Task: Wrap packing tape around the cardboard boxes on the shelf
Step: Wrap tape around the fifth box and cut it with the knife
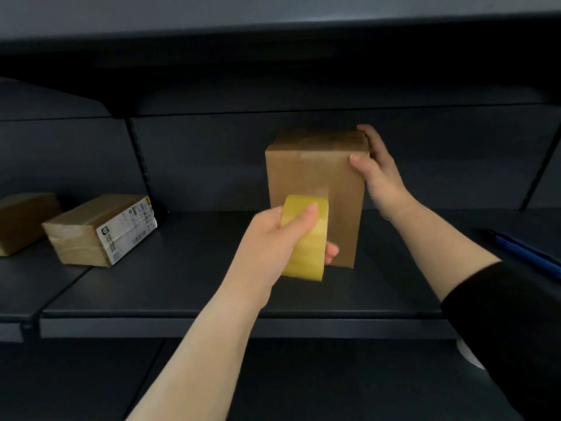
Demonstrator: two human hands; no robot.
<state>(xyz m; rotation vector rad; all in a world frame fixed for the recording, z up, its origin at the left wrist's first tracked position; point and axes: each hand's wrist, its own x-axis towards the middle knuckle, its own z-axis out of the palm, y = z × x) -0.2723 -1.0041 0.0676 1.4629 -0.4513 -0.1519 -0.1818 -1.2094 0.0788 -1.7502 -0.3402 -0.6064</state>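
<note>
**Risk of tipping and crooked tape on the upright box**

Box [315,189] stands on end on the shelf [182,299]. I see my right hand [379,174] clasped round its upper right edge, thumb on the front face. My left hand [273,238] is closed round the yellow tape roll [306,238], held against the lower front face. A strip appears to run up the face. In my judgement, a hard pull could tip the tall box, and a slack hold would let the tape wrinkle or wander. Two other boxes [100,229] lie well to the left.

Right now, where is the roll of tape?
In the left hand, the yellow tape roll sits mid-frame against the front of the upright box, which the right hand steadies.
</note>
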